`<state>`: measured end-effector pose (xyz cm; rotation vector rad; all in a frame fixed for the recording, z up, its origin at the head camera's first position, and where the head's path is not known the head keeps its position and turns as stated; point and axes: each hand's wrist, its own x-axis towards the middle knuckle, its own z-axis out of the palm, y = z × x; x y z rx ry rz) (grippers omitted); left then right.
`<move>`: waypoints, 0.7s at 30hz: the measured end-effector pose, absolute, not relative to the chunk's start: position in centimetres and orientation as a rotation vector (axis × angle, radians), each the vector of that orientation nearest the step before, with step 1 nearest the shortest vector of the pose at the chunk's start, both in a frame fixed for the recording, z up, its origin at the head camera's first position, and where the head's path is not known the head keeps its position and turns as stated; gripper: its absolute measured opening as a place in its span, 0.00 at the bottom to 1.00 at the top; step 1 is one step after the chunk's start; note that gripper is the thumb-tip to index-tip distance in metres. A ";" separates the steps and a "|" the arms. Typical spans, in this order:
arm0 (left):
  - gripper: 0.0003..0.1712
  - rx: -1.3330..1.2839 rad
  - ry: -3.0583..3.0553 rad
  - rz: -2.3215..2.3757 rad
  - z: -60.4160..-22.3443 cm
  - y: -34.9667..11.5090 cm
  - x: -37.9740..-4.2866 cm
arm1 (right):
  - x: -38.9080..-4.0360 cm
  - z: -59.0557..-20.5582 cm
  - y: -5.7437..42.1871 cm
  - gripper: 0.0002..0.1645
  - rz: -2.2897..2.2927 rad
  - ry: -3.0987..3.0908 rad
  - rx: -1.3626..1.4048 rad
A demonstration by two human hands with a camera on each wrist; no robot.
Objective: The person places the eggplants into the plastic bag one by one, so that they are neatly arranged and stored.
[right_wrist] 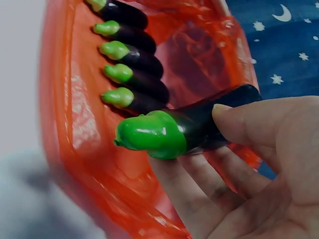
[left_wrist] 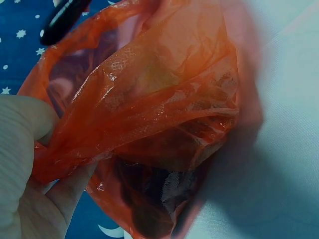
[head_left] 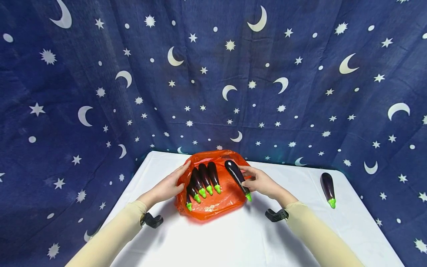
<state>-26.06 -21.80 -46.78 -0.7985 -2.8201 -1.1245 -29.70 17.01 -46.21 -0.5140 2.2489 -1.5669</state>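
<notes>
Purple eggplant (head_left: 237, 177), pinched in the right hand (head_left: 263, 183), slants stem-toward-person over the bag (head_left: 213, 207). Left hand (head_left: 168, 187) grips the bag's left rim.

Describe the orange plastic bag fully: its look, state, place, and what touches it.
The orange plastic bag is thin, translucent, glossy and crinkled. It lies open on the white table, near its far edge. Five dark purple eggplants with green stems lie inside, side by side. The left hand grips the bag's left rim, gathering the film between thumb and fingers. The right hand holds a sixth eggplant over the bag's right rim; whether that hand touches the bag is unclear.
</notes>
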 end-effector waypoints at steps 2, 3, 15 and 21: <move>0.52 -0.793 -2.825 -1.126 -46.7 -21.8 -26.0 | -30.0 -46.8 16.2 0.41 -1.552 2.267 -0.500; 0.52 -0.792 -2.826 -1.128 -46.7 -21.8 -26.0 | -30.1 -47.0 15.8 0.40 -1.548 2.272 -0.494; 0.52 -0.796 -2.821 -1.136 -46.5 -21.9 -26.0 | -31.9 -48.6 12.1 0.40 -1.528 2.395 -0.376; 0.52 -0.793 -2.823 -1.125 -46.5 -21.9 -26.0 | -32.7 -49.5 10.4 0.40 -1.502 2.503 -0.349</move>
